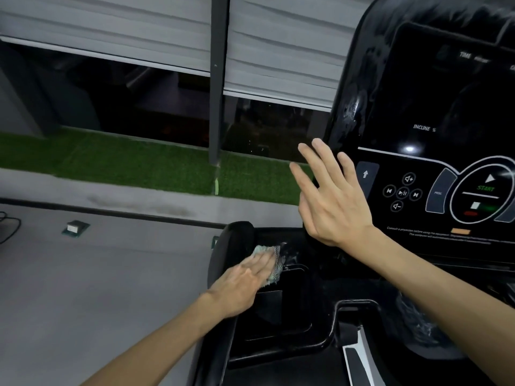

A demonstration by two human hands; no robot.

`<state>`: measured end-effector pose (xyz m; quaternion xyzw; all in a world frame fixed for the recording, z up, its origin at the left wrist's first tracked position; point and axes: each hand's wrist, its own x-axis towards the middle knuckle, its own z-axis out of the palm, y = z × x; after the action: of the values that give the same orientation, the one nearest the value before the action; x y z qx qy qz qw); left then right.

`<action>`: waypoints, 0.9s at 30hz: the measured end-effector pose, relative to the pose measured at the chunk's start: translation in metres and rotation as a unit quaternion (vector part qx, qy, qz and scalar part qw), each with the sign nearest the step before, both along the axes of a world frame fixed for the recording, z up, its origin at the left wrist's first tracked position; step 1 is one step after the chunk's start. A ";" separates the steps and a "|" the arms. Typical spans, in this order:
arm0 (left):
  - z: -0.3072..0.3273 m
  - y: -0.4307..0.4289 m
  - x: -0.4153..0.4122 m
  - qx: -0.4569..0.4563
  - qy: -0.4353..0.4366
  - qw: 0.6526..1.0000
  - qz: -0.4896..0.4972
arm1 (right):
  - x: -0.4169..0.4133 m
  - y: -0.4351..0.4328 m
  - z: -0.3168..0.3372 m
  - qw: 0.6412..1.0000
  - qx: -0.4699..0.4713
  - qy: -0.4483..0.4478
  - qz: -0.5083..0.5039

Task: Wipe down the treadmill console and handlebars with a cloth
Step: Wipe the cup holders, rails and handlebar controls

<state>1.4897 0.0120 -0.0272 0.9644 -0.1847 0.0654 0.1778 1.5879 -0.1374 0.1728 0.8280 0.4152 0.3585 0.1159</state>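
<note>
The black treadmill console [434, 112] fills the right side, with a dark screen and lit control buttons [402, 192]. My left hand [245, 282] lies flat on a pale green cloth [274, 260], pressing it onto the console's left tray area, next to the rounded end of the left handlebar [237, 235]. My right hand [331, 196] is raised with fingers spread, hovering at the console's left edge beside the arrow button, and holds nothing.
A recessed black tray pocket [281, 316] lies below the cloth. Left of the treadmill is grey floor [97, 288] with a small floor socket [74, 227] and a cable at the far left. Beyond are a green turf strip, dark windows and grey blinds.
</note>
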 end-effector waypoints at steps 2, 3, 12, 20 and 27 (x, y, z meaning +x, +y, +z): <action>-0.004 -0.001 -0.004 0.030 -0.012 0.999 0.001 | 0.000 0.000 0.000 1.000 -0.002 0.001 -0.002; -0.004 -0.002 -0.002 0.025 -0.004 1.000 0.005 | 0.000 0.000 0.000 1.000 -0.004 0.002 -0.002; 0.029 -0.018 0.086 0.005 0.117 0.991 0.063 | 0.001 0.000 -0.001 1.000 -0.008 0.001 -0.002; 0.020 -0.017 0.047 -0.031 0.062 0.997 0.018 | 0.000 0.000 0.000 1.000 -0.003 0.005 -0.001; 0.014 -0.026 0.009 -0.039 -0.013 0.999 -0.023 | 0.000 0.001 0.000 1.000 -0.004 0.006 -0.001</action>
<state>1.4985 -0.0141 -0.0132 0.9511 -0.2068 0.0814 0.2144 1.5878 -0.1367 0.1723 0.8301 0.4163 0.3520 0.1176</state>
